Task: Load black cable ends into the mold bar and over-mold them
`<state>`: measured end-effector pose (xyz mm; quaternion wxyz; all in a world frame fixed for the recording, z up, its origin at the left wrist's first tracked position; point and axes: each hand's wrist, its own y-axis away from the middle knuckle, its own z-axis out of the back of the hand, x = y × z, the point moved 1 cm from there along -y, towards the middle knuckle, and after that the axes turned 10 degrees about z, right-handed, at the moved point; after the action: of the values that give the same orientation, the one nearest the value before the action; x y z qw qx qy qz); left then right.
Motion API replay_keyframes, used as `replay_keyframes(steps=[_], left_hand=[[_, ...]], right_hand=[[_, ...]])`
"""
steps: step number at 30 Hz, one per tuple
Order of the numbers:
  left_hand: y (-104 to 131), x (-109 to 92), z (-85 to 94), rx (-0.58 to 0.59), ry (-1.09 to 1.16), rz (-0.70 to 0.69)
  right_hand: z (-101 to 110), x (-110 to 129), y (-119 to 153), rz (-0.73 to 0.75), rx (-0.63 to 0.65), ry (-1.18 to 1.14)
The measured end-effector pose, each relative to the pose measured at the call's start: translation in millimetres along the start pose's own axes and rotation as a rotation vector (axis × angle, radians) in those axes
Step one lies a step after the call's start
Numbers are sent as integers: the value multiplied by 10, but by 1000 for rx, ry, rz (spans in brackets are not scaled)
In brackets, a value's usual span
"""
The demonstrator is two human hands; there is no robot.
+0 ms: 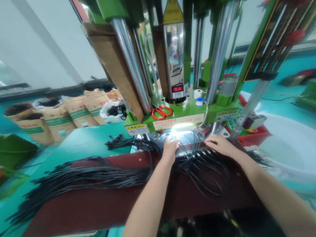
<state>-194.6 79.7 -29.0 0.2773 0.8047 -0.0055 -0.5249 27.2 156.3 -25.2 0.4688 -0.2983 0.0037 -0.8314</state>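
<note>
Both of my hands reach to the lit metal mold area under the green press. My left hand is at the left of it, fingers bent together; what they hold, if anything, is too small to tell. At the right, my right hand has its fingers curled at the mold's edge, their tips not clear. Thin black cables loop between and below the hands. A long bundle of black cables lies on the dark red board, left of my left hand.
Red-handled scissors and a blue-and-white tape roll sit on the press ledge. A large white basin stands at the right. Paper sacks line the back left. A steel column rises behind my left hand.
</note>
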Motion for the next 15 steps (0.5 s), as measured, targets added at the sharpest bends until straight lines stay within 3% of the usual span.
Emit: replay_keyframes(steps=[7, 15], left_hand=[[-167, 24, -302, 227, 139, 100], [-91, 20, -292, 345, 165, 120]], right_hand=[[-43, -61, 11, -25, -99, 13], [119, 49, -70, -27, -160, 11]])
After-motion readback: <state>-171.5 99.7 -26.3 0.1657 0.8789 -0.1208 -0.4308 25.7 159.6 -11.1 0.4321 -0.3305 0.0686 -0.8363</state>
